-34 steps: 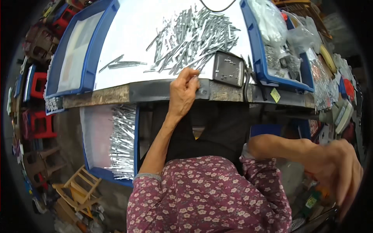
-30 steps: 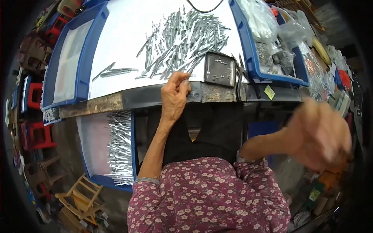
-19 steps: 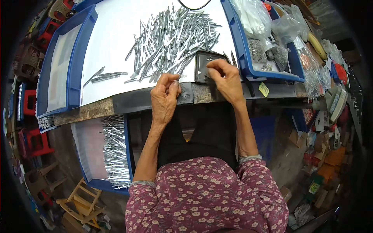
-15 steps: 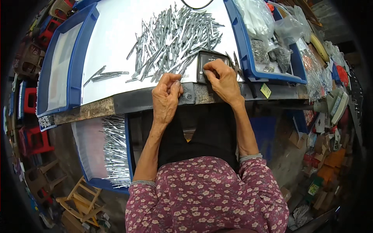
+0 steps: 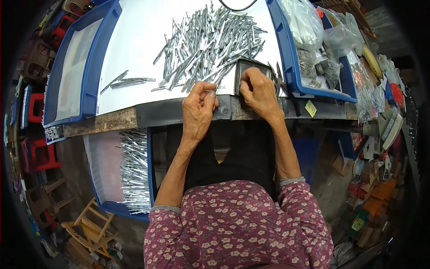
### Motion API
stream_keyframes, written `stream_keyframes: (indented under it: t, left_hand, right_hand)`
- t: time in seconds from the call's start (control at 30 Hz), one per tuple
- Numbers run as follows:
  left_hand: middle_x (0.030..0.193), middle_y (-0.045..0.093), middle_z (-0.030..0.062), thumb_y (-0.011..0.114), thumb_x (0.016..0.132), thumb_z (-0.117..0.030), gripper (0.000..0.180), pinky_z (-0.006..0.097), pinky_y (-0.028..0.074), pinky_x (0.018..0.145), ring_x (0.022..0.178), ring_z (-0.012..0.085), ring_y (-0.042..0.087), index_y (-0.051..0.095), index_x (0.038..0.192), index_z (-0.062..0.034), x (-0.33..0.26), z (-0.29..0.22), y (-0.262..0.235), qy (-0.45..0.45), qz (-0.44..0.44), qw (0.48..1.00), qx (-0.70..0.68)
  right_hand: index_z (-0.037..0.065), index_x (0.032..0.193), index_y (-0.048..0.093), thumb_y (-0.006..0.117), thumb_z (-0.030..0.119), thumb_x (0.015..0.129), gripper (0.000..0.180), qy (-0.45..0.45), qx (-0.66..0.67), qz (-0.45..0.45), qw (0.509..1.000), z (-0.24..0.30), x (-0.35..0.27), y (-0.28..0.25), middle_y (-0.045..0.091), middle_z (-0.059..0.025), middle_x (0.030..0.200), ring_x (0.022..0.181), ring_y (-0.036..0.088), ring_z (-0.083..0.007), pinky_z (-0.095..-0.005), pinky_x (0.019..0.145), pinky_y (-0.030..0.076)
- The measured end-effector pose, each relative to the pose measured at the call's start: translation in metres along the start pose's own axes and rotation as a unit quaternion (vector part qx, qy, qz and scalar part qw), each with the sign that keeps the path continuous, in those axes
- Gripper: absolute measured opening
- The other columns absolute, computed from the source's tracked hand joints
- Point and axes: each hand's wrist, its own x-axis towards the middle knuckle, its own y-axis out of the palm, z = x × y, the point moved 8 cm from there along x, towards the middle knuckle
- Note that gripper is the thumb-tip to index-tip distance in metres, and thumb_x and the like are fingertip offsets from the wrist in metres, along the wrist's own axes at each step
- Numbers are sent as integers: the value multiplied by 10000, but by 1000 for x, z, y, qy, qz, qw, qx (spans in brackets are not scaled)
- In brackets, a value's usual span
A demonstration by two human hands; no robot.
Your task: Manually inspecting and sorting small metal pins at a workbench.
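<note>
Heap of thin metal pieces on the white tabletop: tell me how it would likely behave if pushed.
The heap would probably spread and shift unevenly, since its pieces lie loosely crisscrossed. Individual pieces are likely fairly stiff: the few separate pieces to its left look nearly straight. Their shiny surfaces suggest they may slide easily over one another.

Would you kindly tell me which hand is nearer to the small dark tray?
Right: the right hand is over the tray; the left hand is left of it, at the table's front edge.
</note>
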Motion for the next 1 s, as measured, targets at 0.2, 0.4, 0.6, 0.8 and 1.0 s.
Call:
stream_keyframes:
  t: [0.2,0.4,0.6,0.8,1.0]
  left_hand:
    - [650,534,10,479,850,-21,134,154,287,422,489,8,388,515,977,1,0,1,-1,-9,0,999,-42]
    - [648,536,18,489,849,-30,140,154,275,403,463,10,379,508,981,11,0,1,-3,-30,1,997,-77]
    - [647,537,24,499,849,-38,144,154,268,394,457,9,372,505,983,15,0,2,-5,-42,7,994,-105]
    - [647,534,31,507,849,-40,146,155,270,393,457,11,374,504,982,21,1,2,-5,-33,14,993,-117]
    - [616,528,16,495,848,-34,109,155,280,385,449,4,377,520,940,18,0,1,-6,-29,10,991,-130]
  right_hand:
    - [-7,789,540,570,26,775,46,129,278,-6,952,2,-8,8,545,-22,677,596,513,-58,-204,534,411]
    - [1,825,558,605,17,768,76,127,329,-17,935,17,-10,20,552,8,725,645,509,-29,-173,570,418]
    - [5,871,558,612,5,772,113,115,368,-33,922,21,-10,26,569,0,751,672,532,-33,-173,593,439]
    - [4,870,557,608,-5,773,110,104,352,-45,929,24,-11,25,576,3,746,659,537,-32,-173,588,440]
    - [6,869,562,623,-14,759,127,91,338,-61,935,28,-11,24,590,-5,747,653,544,-50,-191,590,447]
